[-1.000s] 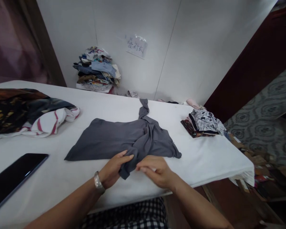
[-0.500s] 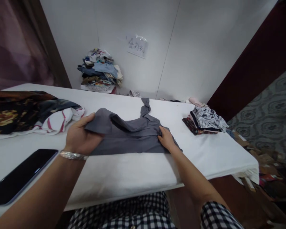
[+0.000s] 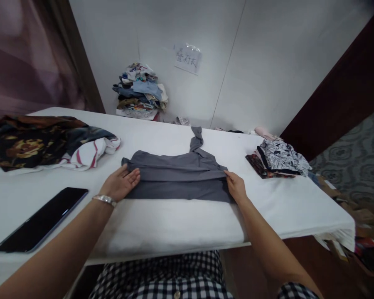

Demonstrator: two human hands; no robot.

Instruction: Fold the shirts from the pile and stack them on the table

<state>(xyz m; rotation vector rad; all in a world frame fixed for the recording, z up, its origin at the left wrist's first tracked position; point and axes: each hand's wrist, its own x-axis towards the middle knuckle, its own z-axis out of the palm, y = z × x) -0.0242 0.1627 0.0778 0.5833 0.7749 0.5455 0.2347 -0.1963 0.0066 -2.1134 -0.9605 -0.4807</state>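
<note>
- Head view: grey garment [image 3: 179, 180] lies folded into a long band across the middle of the white table [image 3: 180, 226], one narrow strip of it trailing toward the far edge.
- Left hand [image 3: 121, 184] rests at the garment's left end, palm turned inward, fingers spread and loose; fingertips touch the folded edge, nothing pinched. A metal bracelet [image 3: 104, 199] sits on that wrist.
- Right hand [image 3: 236, 186] lies on the garment's right end, fingers together and flat; whether any cloth is pinched under it cannot be told.
- Dark phone [image 3: 42, 220] lies flat on the table to the left of the left forearm, well apart from the garment.
- Heap of dark patterned cloth [image 3: 28, 141] with a white, red-striped piece [image 3: 90, 153] sits at the far left of the table, near the garment's left end but not touching it.
- Small stack of folded printed clothes [image 3: 279, 158] sits at the right, near the table's far corner, apart from the right hand.
- Taller pile of mixed clothes [image 3: 140, 91] stands against the wall behind the table; a paper label [image 3: 187, 59] is fixed to the wall just right of it.
- Nothing lies between either hand and the garment.
</note>
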